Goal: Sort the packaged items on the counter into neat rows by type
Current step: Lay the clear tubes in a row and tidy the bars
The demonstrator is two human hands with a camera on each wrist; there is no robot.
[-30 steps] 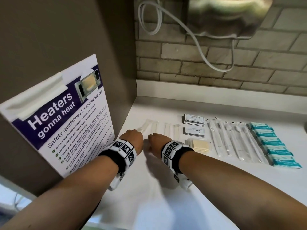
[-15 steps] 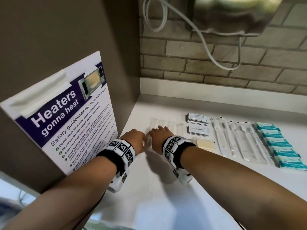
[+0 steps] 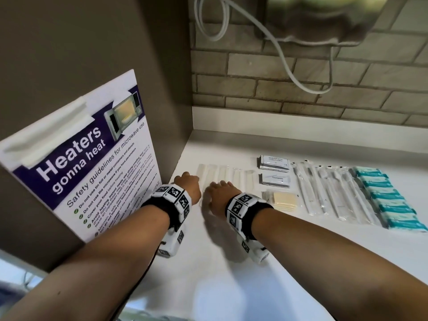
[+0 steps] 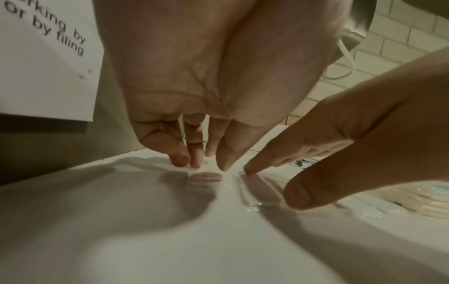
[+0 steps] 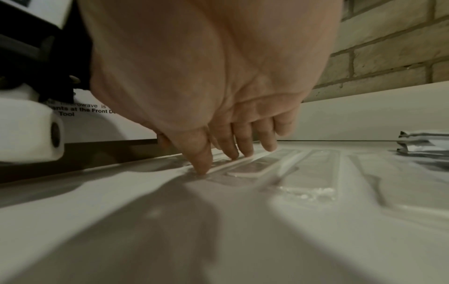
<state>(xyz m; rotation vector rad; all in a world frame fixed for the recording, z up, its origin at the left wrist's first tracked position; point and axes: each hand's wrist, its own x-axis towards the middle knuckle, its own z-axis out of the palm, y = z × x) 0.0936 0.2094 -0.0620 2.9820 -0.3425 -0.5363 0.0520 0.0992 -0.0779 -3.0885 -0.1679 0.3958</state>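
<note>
Two hands at the left end of a sorted counter [image 3: 231,286]. The clear packets [image 3: 223,176], flat transparent sleeves, lie side by side in a row at 12 o'clock from the hands, close to the side wall. The left hand [image 3: 188,187] rests with straight fingertips [image 4: 181,158] pressing down on the near end of the leftmost packets, gripping nothing. The right hand [image 3: 218,196], just at its 3 o'clock, likewise holds nothing; its extended fingertips [image 5: 201,167] touch the next packets' near ends, thumb free. Further toward 3 o'clock come, in order, the sachets [image 3: 274,162] stacked above a second sachet pile, with a tan pad pack [image 3: 283,201] at their 6 o'clock, then the long wrapped utensils [image 3: 333,193], then the teal packs [image 3: 385,196]; each type is already grouped. A microwave poster [image 3: 85,170] leans at 9 o'clock. Judged handling: the clear packets appear very light, thin and slick, so they will likely skate on the smooth counter and shift neighbours if nudged hard. Flat fingertip pressure and sliding seems apt for aligning; to lift one, pinching a sealed end edge looks safest, since the film offers little thickness to grasp.
</note>
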